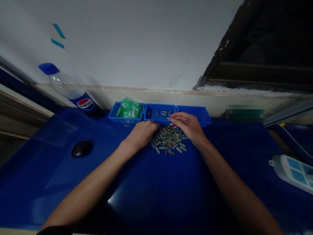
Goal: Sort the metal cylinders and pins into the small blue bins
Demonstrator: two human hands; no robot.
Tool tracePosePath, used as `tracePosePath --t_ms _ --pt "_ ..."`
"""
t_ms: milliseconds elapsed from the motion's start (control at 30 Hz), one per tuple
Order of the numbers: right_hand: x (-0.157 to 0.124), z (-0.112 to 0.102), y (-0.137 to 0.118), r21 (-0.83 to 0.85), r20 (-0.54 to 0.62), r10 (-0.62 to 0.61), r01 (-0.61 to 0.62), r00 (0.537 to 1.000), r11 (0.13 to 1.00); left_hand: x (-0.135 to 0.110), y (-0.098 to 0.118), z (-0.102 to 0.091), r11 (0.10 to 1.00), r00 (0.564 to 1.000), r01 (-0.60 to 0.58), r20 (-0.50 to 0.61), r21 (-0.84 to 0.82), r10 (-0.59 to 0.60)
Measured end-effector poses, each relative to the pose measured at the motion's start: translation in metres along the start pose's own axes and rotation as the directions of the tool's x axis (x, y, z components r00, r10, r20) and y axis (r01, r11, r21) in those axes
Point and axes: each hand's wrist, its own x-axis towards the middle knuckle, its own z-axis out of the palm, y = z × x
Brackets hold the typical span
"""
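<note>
A pile of small grey cylinders [179, 149] and thin pointed pins [170, 138], gold and silver in colour, lies on the blue table. At its left edge is my left hand [143, 134], back of the hand up, fingers curled; whatever they hold is hidden. Over the pile's right side, my right hand [186, 125] has thumb and fingertips pinched together near the middle bin's front edge. Something small and pale shows at those fingertips, too small to name. Several grey cylinders [164, 113] lie inside the middle blue bin [160, 107].
Left of the middle bin, a blue bin [112, 111] holds a green plastic bag [129, 109]. Another blue bin [195, 111] stands right. A Pepsi bottle [73, 91] is by the wall, a black mouse [81, 149] on the left, a white power strip [290, 169] far right.
</note>
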Motion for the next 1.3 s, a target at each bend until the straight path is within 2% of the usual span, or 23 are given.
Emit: tracePosePath --t_ms 200,400,700,800,867,933,1033,1133,1200,1300 --pt "-0.002 0.001 -0.004 0.019 0.023 0.008 -0.009 1.000 1.000 0.000 0.000 0.001 0.999 0.999 0.030 -0.013 0.043 -0.030" --pt "-0.002 0.000 -0.001 0.021 0.051 0.004 -0.005 0.999 1.000 -0.002 -0.002 0.003 0.996 0.998 0.062 0.023 0.060 -0.064" --pt "-0.001 -0.001 0.003 -0.002 0.074 0.001 -0.001 0.997 1.000 -0.003 0.000 0.002 0.992 0.998 0.034 0.044 0.125 -0.039" --pt "-0.001 -0.003 0.005 -0.012 0.100 0.011 -0.010 0.995 1.000 -0.004 -0.003 -0.005 0.999 0.999 -0.042 0.018 0.002 0.042" --pt "0.000 -0.004 0.008 -0.021 0.140 0.025 -0.022 0.990 1.000 -0.004 -0.004 -0.008 0.978 0.991 -0.128 -0.059 -0.164 0.120" --pt "0.000 -0.005 0.009 -0.020 0.175 0.052 -0.050 0.983 0.999 -0.003 -0.004 -0.010 0.920 0.978 -0.184 -0.155 -0.346 0.137" --pt "0.000 -0.005 0.010 0.031 0.217 0.152 -0.162 0.964 0.986 -0.004 0.001 -0.012 0.817 0.960 -0.196 -0.277 -0.542 0.047" --pt "-0.001 -0.003 0.008 0.129 0.300 0.258 -0.307 0.918 0.943 -0.003 0.006 -0.011 0.734 0.927 -0.219 -0.372 -0.643 -0.049" --pt "-0.002 -0.002 0.008 0.211 0.343 0.274 -0.358 0.899 0.910 -0.003 0.007 -0.009 0.679 0.912 -0.242 -0.401 -0.693 -0.084" --pt "-0.003 0.000 0.007 0.300 0.350 0.262 -0.373 0.899 0.878 -0.002 0.008 -0.007 0.609 0.915 -0.260 -0.393 -0.749 -0.091"
